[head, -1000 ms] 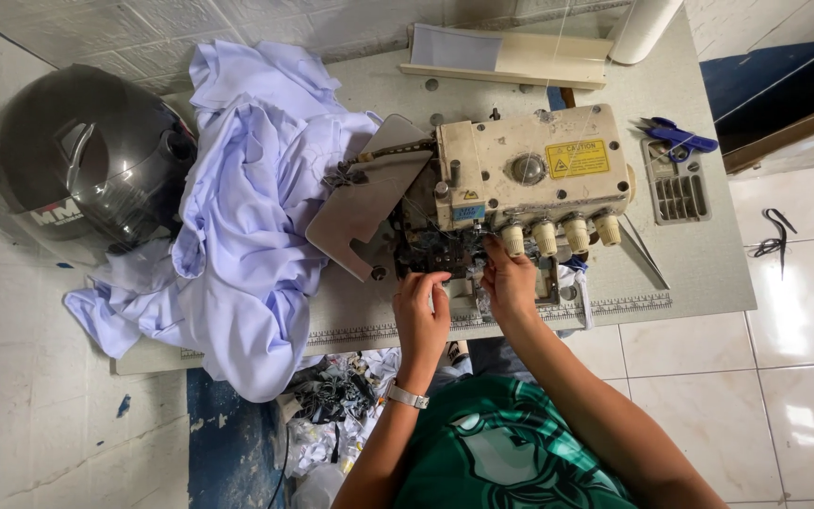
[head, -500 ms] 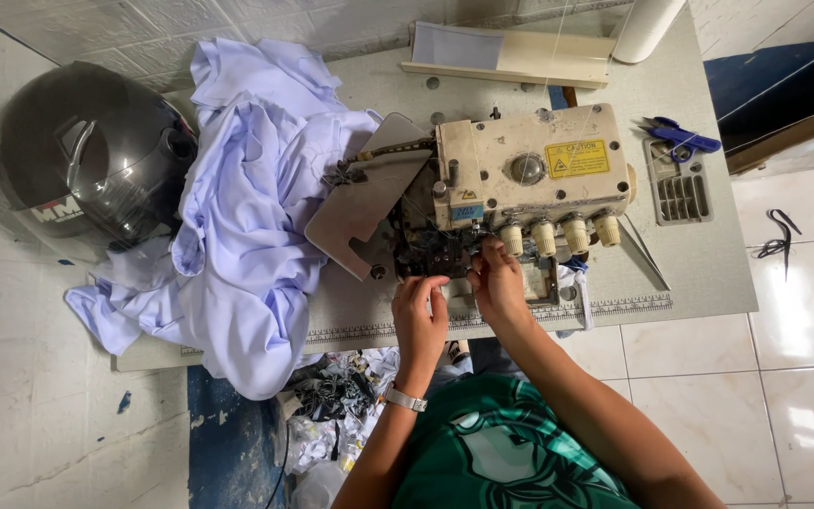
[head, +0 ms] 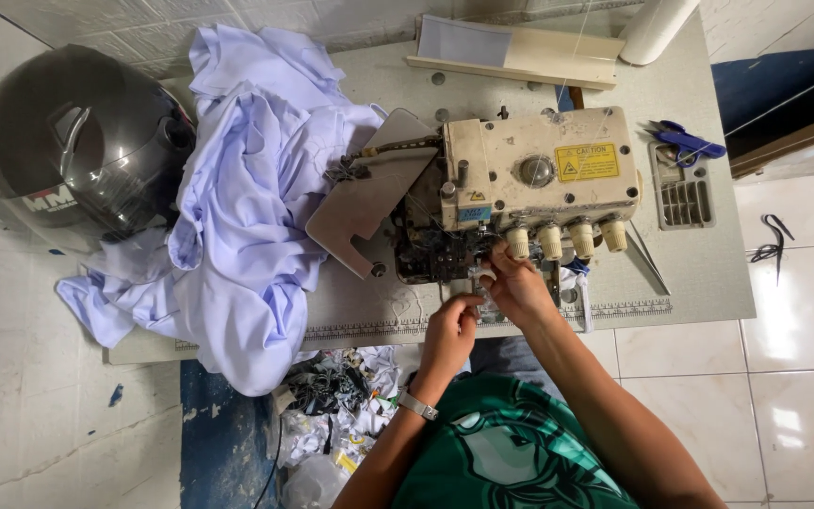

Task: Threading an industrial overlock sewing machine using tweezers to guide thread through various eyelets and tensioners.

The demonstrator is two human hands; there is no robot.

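Note:
A cream overlock sewing machine [head: 539, 174] stands on a grey table [head: 699, 273], with its dark front looper area [head: 431, 250] exposed. My right hand [head: 518, 287] reaches into that area just under the row of tension knobs [head: 567, 240], fingertips against the machine. My left hand [head: 449, 332], a watch on its wrist, is just below, with fingers pinched together next to the right hand. Whatever is between the fingers is too small to make out. A heap of light blue fabric [head: 247, 207] lies left of the machine.
A dark motorcycle helmet [head: 77, 141] sits at the far left by the fabric. Blue thread snips [head: 685, 141] lie right of the machine, and black scissors [head: 770, 240] lie on the tiled floor. Fabric scraps [head: 341, 396] are piled below the table's front edge. A white cone [head: 657, 28] stands behind.
My left hand has shifted slightly right and toward me, closing in on the right hand. The right hand stays at the machine's front with small finger movement.

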